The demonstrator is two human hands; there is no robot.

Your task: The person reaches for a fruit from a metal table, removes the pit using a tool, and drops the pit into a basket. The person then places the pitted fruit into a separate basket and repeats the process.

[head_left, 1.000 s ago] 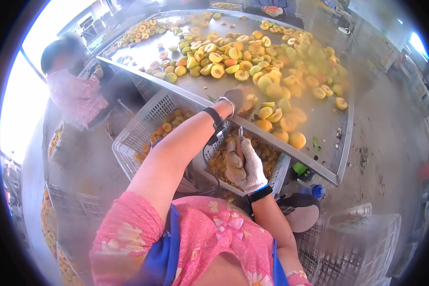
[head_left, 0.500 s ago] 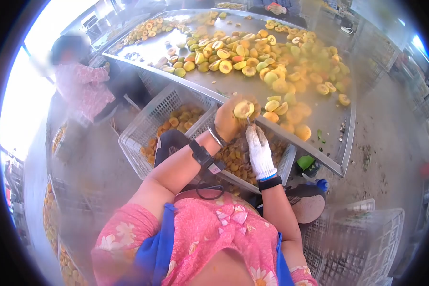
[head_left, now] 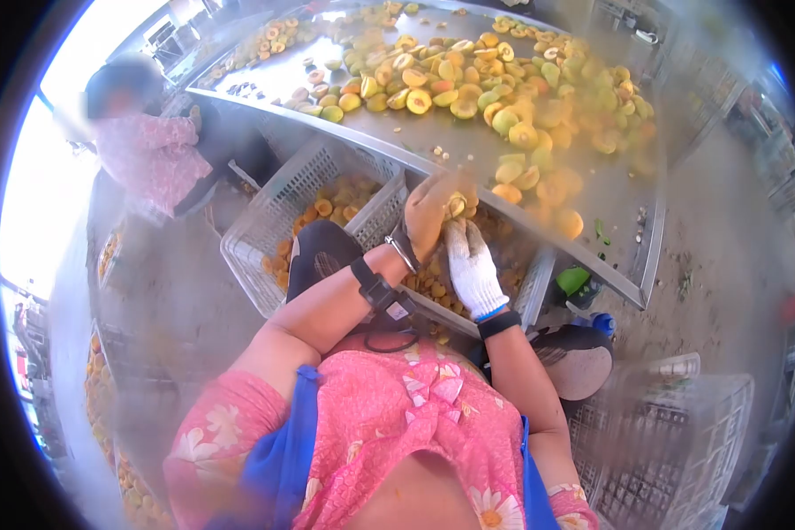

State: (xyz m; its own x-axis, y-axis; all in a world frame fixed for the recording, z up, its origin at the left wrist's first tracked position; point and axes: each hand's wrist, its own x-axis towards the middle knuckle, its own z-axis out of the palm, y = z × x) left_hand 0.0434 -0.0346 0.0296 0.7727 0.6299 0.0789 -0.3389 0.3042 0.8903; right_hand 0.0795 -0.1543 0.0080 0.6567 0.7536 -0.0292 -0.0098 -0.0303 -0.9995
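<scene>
My left hand (head_left: 431, 212) is bare and closed round a halved yellow fruit (head_left: 456, 205) at the table's near edge. Close against it, my right hand (head_left: 470, 265) wears a white glove, its fingers pressed together beneath the fruit; what they grip is too small to make out. Below both hands is a plastic crate (head_left: 536, 291) holding many fruit halves. Another crate (head_left: 247, 256) with fruit halves stands to its left. On the metal table (head_left: 389, 157) lies a large heap of green and yellow fruit (head_left: 450, 84), many cut in half.
A co-worker in a pink top (head_left: 155, 159) sits at the left. Grey stacked crates (head_left: 680, 442) stand at the lower right. A green object (head_left: 572, 281) and a blue one (head_left: 603, 324) lie near my right knee. More fruit-filled containers line the far left.
The cut face of the fruit was turned up more openly before; now the fingers cover more of it. My gloved hand has shifted slightly up and left. The view has moved a little.
</scene>
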